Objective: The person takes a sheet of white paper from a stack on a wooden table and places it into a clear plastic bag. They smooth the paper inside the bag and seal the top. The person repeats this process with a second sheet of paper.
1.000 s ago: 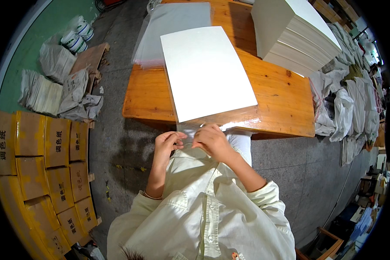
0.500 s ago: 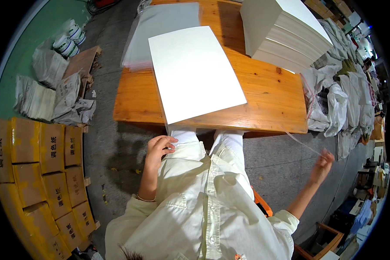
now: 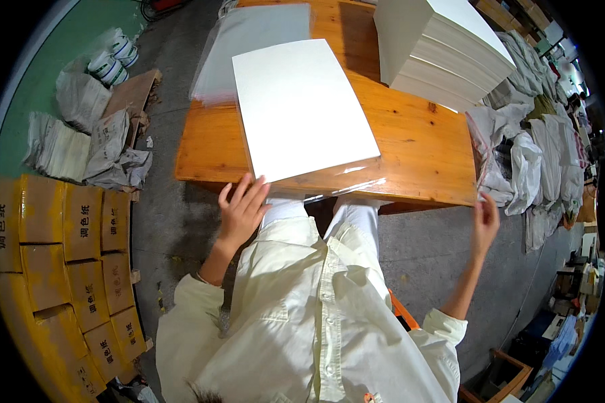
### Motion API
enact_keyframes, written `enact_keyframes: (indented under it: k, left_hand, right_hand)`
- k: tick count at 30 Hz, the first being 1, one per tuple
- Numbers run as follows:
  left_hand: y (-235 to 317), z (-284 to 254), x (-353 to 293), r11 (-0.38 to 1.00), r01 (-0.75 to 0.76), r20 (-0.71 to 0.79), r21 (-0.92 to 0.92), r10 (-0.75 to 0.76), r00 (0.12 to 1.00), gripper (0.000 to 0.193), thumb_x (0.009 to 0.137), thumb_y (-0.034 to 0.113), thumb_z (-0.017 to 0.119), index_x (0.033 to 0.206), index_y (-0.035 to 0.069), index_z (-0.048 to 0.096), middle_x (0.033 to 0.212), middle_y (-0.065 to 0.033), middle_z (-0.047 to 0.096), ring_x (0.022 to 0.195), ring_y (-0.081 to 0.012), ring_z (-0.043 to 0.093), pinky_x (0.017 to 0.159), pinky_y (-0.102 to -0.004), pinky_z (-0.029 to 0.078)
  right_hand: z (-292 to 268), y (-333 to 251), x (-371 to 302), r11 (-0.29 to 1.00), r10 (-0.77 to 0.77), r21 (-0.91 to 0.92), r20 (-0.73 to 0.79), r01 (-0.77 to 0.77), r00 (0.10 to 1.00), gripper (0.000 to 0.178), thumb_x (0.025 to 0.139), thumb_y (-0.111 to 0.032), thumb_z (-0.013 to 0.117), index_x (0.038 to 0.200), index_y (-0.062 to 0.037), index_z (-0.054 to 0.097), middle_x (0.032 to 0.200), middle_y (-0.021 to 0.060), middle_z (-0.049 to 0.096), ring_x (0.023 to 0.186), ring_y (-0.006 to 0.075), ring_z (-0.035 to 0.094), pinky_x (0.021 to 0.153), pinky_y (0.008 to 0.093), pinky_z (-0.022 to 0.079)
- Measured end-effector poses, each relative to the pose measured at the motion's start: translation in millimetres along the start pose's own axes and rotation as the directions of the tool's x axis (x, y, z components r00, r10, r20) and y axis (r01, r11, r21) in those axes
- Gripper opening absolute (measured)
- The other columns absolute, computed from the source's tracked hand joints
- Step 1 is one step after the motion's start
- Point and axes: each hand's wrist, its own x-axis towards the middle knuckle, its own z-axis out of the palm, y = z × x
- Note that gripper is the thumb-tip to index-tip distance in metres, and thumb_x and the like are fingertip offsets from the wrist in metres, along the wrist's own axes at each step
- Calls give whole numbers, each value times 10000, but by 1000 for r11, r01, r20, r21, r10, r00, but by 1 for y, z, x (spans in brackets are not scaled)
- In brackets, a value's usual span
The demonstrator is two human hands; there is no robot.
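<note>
A stack or sheet of white paper (image 3: 306, 107) lies on the wooden table with a clear plastic bag (image 3: 343, 176) around it; the bag's glossy end sticks out past the paper over the table's front edge. My left hand (image 3: 244, 211) is open, fingers spread, its tips at the paper's near left corner. Beside the table's right front corner is my right hand (image 3: 486, 218), fingers drawn together; anything between them is too small to make out. Behind the paper, more flat clear bags (image 3: 262, 30) lie in a pile.
A tall stack of white board (image 3: 444, 57) stands at the table's back right. White sacks (image 3: 524, 161) crowd the table's right side. Cardboard cartons (image 3: 84, 225) are piled at the left, with bundled paper (image 3: 59, 151) and white buckets (image 3: 107, 67) behind them.
My left hand has risen from my lap to the paper's corner, its fingers spreading. My right hand has moved up and inward to the table's corner; the thin clear strip trailing from it no longer shows.
</note>
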Motion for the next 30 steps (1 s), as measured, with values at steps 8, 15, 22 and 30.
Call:
enact_keyframes:
  k: [8, 15, 22, 30]
  left_hand:
    - [-6, -21, 34, 960, -151, -103, -236, 130, 986, 161, 792, 109, 652, 944, 80, 694, 974, -48, 688, 1003, -154, 630, 954, -395, 414]
    - [-25, -46, 23, 943, -80, -17, -324, 79, 997, 192, 784, 80, 656, 972, 43, 673, 933, -84, 693, 911, -181, 665, 879, -396, 483]
    - [-40, -30, -18, 907, -36, -68, -420, 8, 998, 262, 736, 44, 709, 991, 57, 648, 989, -67, 678, 928, -205, 650, 823, -355, 508]
    - [-41, -34, -30, 950, -61, -163, -307, 11, 987, 256, 677, 75, 761, 917, 59, 674, 957, -35, 681, 944, -201, 620, 772, -323, 496]
  right_hand:
    - [66, -58, -3, 808, -337, -365, 356, 462, 872, 478, 673, -271, 770, 1104, -110, 639, 866, 66, 580, 811, 226, 531, 729, 342, 385]
    - [88, -64, -20, 773, -400, -303, 449, 557, 799, 626, 672, -345, 764, 1235, -161, 559, 985, 61, 565, 870, 221, 515, 735, 335, 378]
    - [135, -52, -37, 737, -511, -158, 507, 657, 694, 598, 655, -278, 766, 1217, -217, 568, 958, 9, 558, 812, 192, 510, 708, 323, 383]
    - [156, -63, -24, 794, -576, 150, 498, 590, 649, 244, 645, -193, 773, 885, -202, 727, 887, -10, 575, 741, 174, 522, 630, 306, 405]
